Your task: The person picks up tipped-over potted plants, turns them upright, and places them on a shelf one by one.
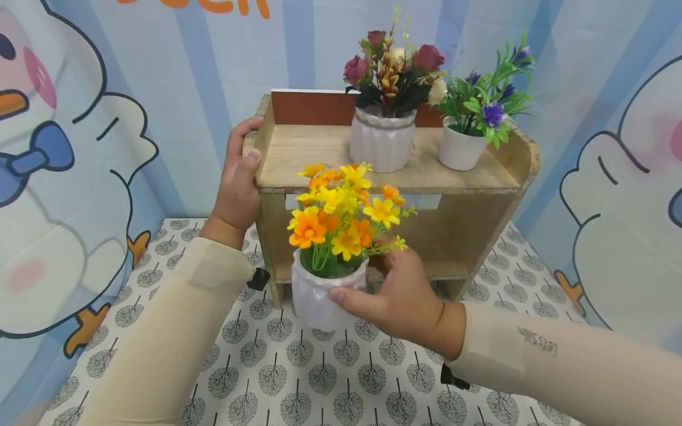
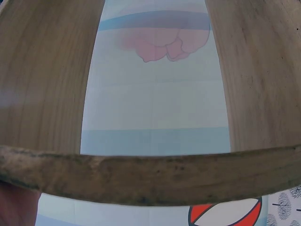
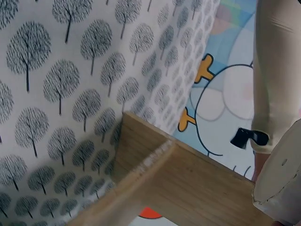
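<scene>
In the head view my right hand (image 1: 405,296) grips a white ribbed pot (image 1: 325,302) of yellow and orange artificial flowers (image 1: 341,213), thumb on its near side. The pot is held up in front of a small wooden shelf (image 1: 314,148). My left hand (image 1: 238,183) holds the shelf's left side panel near the top, its thumb over the edge. The left wrist view shows the wooden side panel edge (image 2: 150,179) close up, with a bit of the hand at the lower left. In the right wrist view the pot's underside (image 3: 284,162) appears at the right edge.
On the shelf's top board stand a white pot with dark red roses (image 1: 382,139) and a smaller white pot with purple flowers (image 1: 462,145). A tree-patterned cloth (image 1: 346,378) covers the table. Behind hangs a blue striped backdrop (image 1: 240,53) with cartoon ducks.
</scene>
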### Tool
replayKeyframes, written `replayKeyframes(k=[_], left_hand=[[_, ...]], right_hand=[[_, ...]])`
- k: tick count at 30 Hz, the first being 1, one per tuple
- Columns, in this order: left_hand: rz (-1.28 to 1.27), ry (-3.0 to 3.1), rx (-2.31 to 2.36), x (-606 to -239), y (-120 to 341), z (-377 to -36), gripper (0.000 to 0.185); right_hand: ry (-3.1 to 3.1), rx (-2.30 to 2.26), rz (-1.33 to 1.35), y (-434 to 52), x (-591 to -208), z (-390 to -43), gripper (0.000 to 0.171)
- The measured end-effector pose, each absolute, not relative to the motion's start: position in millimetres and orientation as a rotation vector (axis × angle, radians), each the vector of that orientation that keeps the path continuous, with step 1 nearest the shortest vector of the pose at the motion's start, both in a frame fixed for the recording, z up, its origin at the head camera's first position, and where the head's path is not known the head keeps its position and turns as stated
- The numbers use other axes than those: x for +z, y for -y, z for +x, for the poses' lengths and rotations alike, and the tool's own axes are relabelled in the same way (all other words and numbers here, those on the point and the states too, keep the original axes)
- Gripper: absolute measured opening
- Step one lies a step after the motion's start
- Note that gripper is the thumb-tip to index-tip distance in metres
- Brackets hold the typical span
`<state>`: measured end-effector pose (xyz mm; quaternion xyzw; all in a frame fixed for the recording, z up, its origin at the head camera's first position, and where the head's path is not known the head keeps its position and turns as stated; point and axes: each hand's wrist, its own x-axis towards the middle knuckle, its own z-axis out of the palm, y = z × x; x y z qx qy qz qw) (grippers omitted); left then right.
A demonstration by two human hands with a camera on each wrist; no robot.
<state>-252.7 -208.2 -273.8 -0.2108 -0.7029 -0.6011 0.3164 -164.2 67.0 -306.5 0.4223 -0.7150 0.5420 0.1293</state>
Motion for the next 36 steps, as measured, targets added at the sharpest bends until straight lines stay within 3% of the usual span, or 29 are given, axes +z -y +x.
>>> replayKeyframes(k=[36], left_hand=[[-0.561, 1.845, -1.580, -273.1, 206.9, -251.7, 0.055]], right_hand=[[2.007, 1.564, 1.050, -52.2, -222.3, -203.1, 0.071]])
